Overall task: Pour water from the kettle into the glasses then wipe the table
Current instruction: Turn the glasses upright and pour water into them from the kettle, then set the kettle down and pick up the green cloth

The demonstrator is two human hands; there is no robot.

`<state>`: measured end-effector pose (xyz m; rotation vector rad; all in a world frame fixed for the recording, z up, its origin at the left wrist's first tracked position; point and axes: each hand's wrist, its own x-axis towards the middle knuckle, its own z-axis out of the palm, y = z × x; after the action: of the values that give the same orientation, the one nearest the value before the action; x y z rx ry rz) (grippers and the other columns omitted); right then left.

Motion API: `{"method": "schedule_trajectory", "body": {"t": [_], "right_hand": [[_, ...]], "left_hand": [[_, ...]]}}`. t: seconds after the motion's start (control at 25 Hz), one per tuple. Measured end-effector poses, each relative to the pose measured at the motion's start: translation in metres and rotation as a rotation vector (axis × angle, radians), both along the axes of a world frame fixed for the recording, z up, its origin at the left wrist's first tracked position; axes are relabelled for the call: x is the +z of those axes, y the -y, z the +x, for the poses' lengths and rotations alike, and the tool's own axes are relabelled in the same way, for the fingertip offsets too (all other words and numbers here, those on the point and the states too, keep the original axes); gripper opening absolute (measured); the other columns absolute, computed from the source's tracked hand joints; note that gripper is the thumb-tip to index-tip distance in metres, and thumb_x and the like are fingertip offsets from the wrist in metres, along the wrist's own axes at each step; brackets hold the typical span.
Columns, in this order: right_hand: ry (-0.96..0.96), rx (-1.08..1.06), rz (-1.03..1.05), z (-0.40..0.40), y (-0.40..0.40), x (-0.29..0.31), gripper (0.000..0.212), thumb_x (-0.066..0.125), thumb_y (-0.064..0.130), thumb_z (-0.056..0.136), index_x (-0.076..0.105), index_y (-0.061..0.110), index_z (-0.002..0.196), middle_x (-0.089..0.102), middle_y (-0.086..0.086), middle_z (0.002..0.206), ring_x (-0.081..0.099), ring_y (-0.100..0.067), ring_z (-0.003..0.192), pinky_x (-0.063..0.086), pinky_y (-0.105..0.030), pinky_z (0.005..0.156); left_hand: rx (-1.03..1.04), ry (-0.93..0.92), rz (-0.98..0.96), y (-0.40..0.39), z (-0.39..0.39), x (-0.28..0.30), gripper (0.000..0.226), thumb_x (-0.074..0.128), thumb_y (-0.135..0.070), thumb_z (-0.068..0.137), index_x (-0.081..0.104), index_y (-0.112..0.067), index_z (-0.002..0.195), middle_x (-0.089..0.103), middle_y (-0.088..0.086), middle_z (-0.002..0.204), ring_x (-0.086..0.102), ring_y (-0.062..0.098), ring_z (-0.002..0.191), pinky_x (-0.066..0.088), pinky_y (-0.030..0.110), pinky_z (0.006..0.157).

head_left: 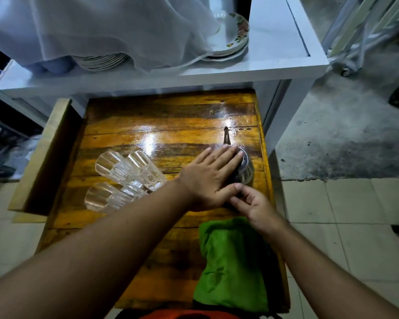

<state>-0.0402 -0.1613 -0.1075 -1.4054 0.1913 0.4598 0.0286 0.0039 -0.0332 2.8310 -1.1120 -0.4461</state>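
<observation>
A metal kettle [245, 168] stands at the right side of the glossy wooden table [171, 125], its spout [226, 137] pointing away from me. My left hand [210, 176] lies flat with fingers spread on the kettle's top, hiding most of it. My right hand [256, 207] is at the kettle's near side, fingertips pinched at something hidden under the left hand. Three clear glasses [127, 178] stand together at the table's left. A green cloth [230, 265] lies on the near right part of the table.
A white cabinet [274, 65] stands behind the table with stacked plates [235, 35] under a white mesh cover [101, 28]. A wooden bench or shelf [44, 153] sits left of the table. Tiled floor lies to the right.
</observation>
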Motion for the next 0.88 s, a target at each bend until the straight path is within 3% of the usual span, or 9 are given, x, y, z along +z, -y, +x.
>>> {"method": "schedule_trajectory", "body": {"t": [0.24,0.44,0.56,0.68,0.76,0.88], "right_hand": [[0.043,0.026,-0.179,-0.009,0.001,-0.002,0.035,0.06,0.008,0.096,0.06,0.022,0.128,0.065,0.003,0.129,0.059,-0.012,0.123,0.046,-0.038,0.108],[0.175,-0.239,-0.45,-0.069,-0.01,0.01,0.035,0.067,0.015,0.092,0.062,0.031,0.122,0.066,0.01,0.12,0.063,-0.006,0.113,0.052,-0.034,0.098],[0.317,-0.026,-0.893,-0.116,-0.029,-0.005,0.043,0.059,0.043,0.086,0.06,0.031,0.127,0.062,0.005,0.13,0.054,-0.018,0.124,0.045,-0.046,0.103],[0.288,0.288,-1.166,-0.143,-0.057,-0.039,0.073,0.046,0.066,0.083,0.039,0.034,0.148,0.036,0.006,0.16,0.025,-0.02,0.15,0.019,-0.054,0.12],[0.291,0.394,-1.271,-0.147,-0.068,-0.059,0.086,0.045,0.071,0.082,0.023,0.031,0.156,0.018,0.006,0.166,0.009,-0.019,0.153,0.006,-0.055,0.122],[0.3,0.39,-1.354,-0.149,-0.074,-0.075,0.089,0.049,0.067,0.083,0.021,0.025,0.157,0.016,0.004,0.166,0.009,-0.022,0.154,0.006,-0.058,0.121]], "left_hand": [[0.077,-0.008,-0.017,0.008,-0.011,-0.004,0.078,0.001,-0.061,0.089,-0.004,-0.023,0.156,-0.009,0.002,0.165,-0.012,0.015,0.151,-0.003,0.042,0.123],[0.334,0.05,-0.241,-0.032,-0.063,-0.017,0.069,0.015,-0.055,0.096,0.007,-0.024,0.157,-0.003,-0.004,0.165,-0.013,0.01,0.151,-0.008,0.039,0.122],[0.519,-0.036,-0.264,-0.08,-0.137,-0.051,0.068,0.023,-0.054,0.095,0.018,-0.025,0.156,0.009,-0.009,0.164,-0.003,0.006,0.151,0.001,0.038,0.123],[0.652,-0.156,-0.125,-0.109,-0.177,-0.089,0.072,0.018,-0.056,0.092,0.013,-0.024,0.156,0.009,-0.007,0.164,-0.003,0.007,0.151,0.005,0.037,0.124],[0.659,-0.164,-0.058,-0.12,-0.18,-0.111,0.075,0.019,-0.056,0.091,0.013,-0.021,0.156,0.009,-0.003,0.165,0.0,0.012,0.152,0.007,0.038,0.124],[0.588,-0.107,-0.011,-0.133,-0.185,-0.141,0.073,0.031,-0.053,0.092,0.017,-0.019,0.156,0.012,0.0,0.164,0.007,0.017,0.152,0.017,0.044,0.122]]}}
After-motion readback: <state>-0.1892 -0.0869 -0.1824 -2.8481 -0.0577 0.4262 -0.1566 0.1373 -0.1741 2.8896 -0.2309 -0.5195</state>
